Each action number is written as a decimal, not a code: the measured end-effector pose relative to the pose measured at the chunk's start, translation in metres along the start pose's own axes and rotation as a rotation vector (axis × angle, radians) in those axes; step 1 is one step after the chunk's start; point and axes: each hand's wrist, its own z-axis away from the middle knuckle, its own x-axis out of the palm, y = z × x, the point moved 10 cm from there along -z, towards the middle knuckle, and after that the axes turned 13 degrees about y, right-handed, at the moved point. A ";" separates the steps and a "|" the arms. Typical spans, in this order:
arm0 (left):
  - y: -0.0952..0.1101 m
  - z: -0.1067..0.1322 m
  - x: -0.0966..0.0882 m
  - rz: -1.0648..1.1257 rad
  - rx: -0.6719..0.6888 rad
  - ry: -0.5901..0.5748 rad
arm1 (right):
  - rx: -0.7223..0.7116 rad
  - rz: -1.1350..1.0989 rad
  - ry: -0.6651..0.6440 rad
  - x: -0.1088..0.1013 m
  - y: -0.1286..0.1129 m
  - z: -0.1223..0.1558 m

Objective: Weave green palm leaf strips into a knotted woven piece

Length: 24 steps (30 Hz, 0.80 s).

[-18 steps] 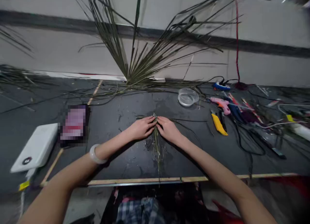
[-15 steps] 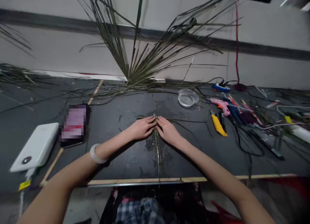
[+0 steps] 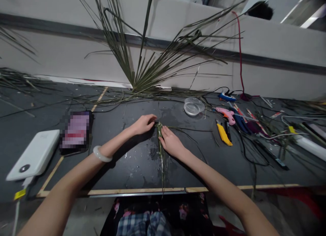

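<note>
A small bundle of green leaf strips [image 3: 161,154] lies on the dark tabletop in front of me, its long ends trailing towards the near edge. My right hand [image 3: 171,141] rests on the right side of its upper part, fingers stretched flat against the strips. At the upper left, my left hand [image 3: 145,123] is raised a little, thumb and fingers pinched at a thin strip beside the bundle's top. What sits right between those fingertips is partly hidden. Other thin strips [image 3: 193,129] run out to the right from under my right hand.
On the left lie a phone [image 3: 76,130] and a white power bank [image 3: 34,154]. To the right are a clear plastic dish [image 3: 193,106], a pink glue gun [image 3: 226,114], a yellow cutter [image 3: 224,134] and cables. A large fan of leaf strips [image 3: 145,74] leans against the back wall.
My left hand has lifted off the bundle and moved slightly up and left, its fingers now pinched. My right hand stays on the bundle, now lower along its side. The view has shifted slightly.
</note>
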 end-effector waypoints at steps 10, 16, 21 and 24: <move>-0.032 -0.045 0.039 0.064 -0.340 -0.245 | -0.018 -0.064 0.036 -0.003 0.005 0.000; -0.032 -0.046 0.054 0.122 -0.354 -0.408 | -0.027 -0.106 0.067 -0.005 0.006 0.001; -0.032 -0.051 0.058 0.119 -0.290 -0.417 | -0.040 -0.136 0.063 -0.007 0.006 0.001; -0.033 -0.051 0.064 0.141 -0.293 -0.441 | -0.026 -0.162 0.074 -0.010 0.007 0.001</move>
